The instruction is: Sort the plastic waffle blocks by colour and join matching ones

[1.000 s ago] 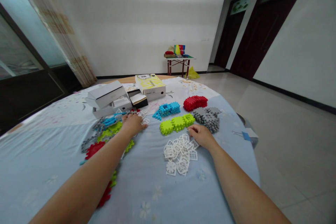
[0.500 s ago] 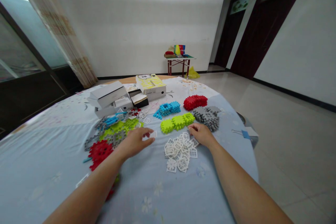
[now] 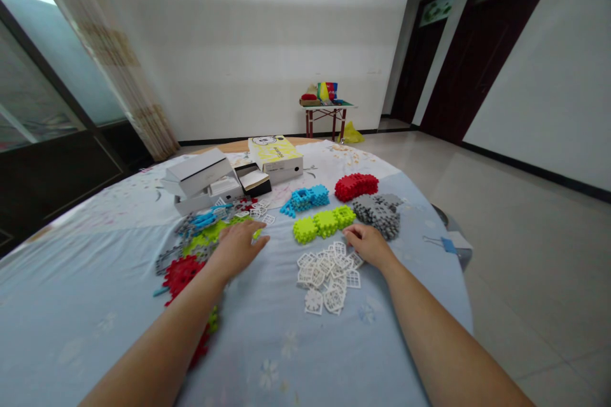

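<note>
My left hand is above the mixed heap at left, thumb and fingers apart, holding nothing visible. Under and around it lie lime-green flat pieces, red gear-shaped pieces, grey pieces and blue pieces. My right hand rests at the right edge of a pile of white lattice pieces, fingers curled together; whether anything is in them is hidden. Just beyond it stand a row of lime-green toothed pieces and a stack of grey toothed pieces.
Blue toothed pieces and a red toothed row sit farther back. White boxes, a small black box and a yellow-and-white box stand behind the heap. A clip grips the cloth at the right edge.
My left hand has moved left, from near the white pile to over the mixed heap. The small white lattice piece at its fingertips is gone from there. My right hand has stayed put.
</note>
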Demonstrator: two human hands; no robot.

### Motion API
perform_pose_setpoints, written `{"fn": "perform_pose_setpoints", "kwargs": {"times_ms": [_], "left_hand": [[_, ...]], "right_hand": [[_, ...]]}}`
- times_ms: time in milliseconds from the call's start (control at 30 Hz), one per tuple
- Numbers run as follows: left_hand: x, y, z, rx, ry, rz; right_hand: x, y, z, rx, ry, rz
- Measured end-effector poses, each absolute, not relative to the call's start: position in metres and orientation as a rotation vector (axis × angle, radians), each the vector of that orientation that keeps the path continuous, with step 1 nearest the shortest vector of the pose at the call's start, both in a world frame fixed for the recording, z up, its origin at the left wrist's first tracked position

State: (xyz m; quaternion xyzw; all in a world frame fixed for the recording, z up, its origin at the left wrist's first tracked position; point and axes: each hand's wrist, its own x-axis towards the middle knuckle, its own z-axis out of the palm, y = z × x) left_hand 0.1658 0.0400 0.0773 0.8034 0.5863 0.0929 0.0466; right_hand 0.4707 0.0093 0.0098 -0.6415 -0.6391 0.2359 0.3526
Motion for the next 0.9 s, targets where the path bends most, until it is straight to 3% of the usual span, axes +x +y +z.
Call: {"fn": "perform_pose_setpoints", "kwargs": {"times_ms": [500,900], "left_hand": [[0.2,0.096,0.054,2.636,1.93,0.067],[0.177,0.082,0.073,2.419,1.767,0.448]], "right_hand": [[0.471,0.01,0.008,-1.649,-1.693,0.565],[0.471,0.01,0.008,-1.65,-1.679,0.599]]}}
